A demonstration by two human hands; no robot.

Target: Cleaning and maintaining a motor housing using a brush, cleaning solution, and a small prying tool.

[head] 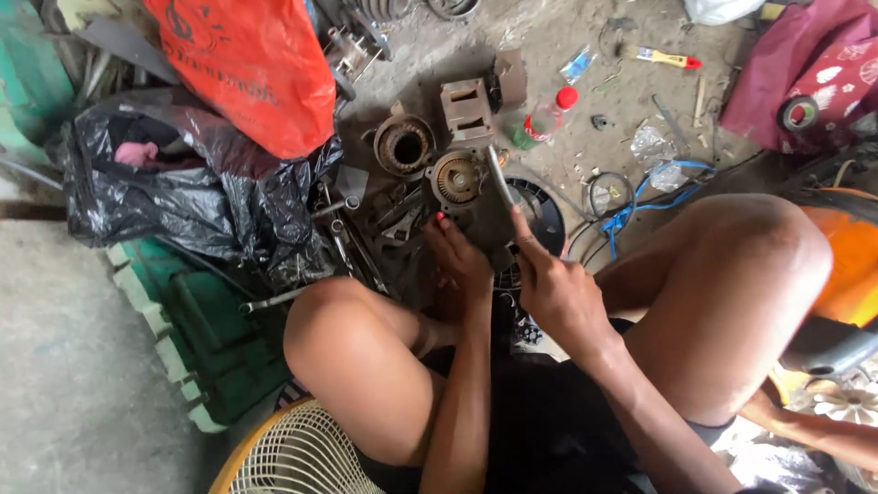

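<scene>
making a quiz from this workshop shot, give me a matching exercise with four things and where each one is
Things:
1. orange plastic bag
2. black plastic bag
3. paintbrush
4. slim metal tool

Places:
A. on the ground at the top right
B. held in the right hand
C. top of the picture, left of centre
D. at the left, below the orange bag

Pairs: 1-C, 2-D, 3-A, 4-B
</scene>
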